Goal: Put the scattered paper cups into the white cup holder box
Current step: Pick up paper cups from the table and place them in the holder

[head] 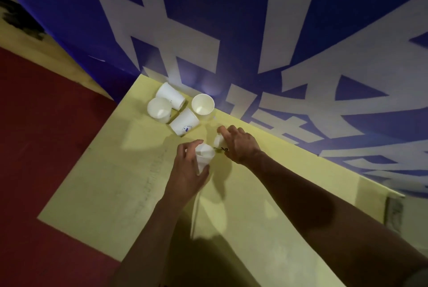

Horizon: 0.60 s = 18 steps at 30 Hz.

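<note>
1. Four paper cups sit grouped near the far left corner of the yellow bench [97,182], close to the blue wall [231,20] with its white lettering.
2. Of these, one lying cup [170,96] rests on its side nearest the corner, and an upright cup [159,110] stands just in front of it, touching or almost touching it.
3. A second upright cup [202,104] stands by the far edge with its open mouth up, beside the wall.
4. A printed cup [184,125] lies on its side between the two upright ones, with a small blue mark on its wall.
5. The left hand [188,171] holds a crumpled-looking white cup [204,155] above the middle of the bench, the thumb and fingers [185,147] curled round it.
6. The right hand [239,143] is just beside the left, closer to the far edge, its fingers bent round a small white piece [218,140]; I cannot tell whether this is a cup or part of the box, since the hand hides most of it.
7. A small dark mark or object [223,150] shows between the two hands; it is too small to name.
8. Both forearms reach in from the near edge, and their shadows fall on the bench.
9. A red floor [34,124] lies to the left of the bench.
10. The white cup holder box cannot be made out clearly.
</note>
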{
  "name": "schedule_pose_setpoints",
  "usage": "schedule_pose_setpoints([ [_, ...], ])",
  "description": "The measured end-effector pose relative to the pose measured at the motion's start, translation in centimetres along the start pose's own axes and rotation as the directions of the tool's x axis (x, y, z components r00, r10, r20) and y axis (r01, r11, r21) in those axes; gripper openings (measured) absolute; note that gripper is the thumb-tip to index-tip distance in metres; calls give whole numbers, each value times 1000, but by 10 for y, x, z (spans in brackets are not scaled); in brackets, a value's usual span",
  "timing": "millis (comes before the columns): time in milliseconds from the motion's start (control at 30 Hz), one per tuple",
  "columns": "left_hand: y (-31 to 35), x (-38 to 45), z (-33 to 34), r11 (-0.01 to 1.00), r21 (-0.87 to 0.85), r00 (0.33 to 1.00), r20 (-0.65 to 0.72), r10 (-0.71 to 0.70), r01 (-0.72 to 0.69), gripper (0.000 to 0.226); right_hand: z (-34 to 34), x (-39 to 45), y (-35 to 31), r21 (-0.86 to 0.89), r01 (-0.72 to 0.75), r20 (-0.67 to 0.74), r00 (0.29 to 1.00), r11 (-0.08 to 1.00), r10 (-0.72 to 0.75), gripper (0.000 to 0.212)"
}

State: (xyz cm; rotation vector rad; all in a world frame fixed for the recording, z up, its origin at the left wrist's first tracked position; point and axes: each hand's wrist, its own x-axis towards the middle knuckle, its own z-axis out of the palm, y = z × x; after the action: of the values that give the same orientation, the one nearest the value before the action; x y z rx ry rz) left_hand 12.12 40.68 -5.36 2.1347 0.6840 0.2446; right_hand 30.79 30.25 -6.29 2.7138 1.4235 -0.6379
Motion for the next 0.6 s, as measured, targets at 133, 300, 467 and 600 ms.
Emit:
schedule_pose_setpoints([
  [133, 18, -18, -1, 999, -16, 999, -5, 47, -48, 74, 8, -42, 11, 168, -66, -59, 995, 983, 77, 64],
  [300, 60, -39, 4, 999, -30, 997, 67, 47, -45, 74, -6, -125, 35, 394, -19, -256, 958, 919, 129, 56],
  [467, 115, -64, 35, 992, -24, 981, 144, 126, -124, 80, -23, -230, 61, 461, -33, -442, 858, 887, 262, 53],
  [600, 165, -93, 78, 981, -69, 959, 209, 194, -183, 79, -26, -313, 87, 542, -140, -409, 817, 828, 406, 83],
])
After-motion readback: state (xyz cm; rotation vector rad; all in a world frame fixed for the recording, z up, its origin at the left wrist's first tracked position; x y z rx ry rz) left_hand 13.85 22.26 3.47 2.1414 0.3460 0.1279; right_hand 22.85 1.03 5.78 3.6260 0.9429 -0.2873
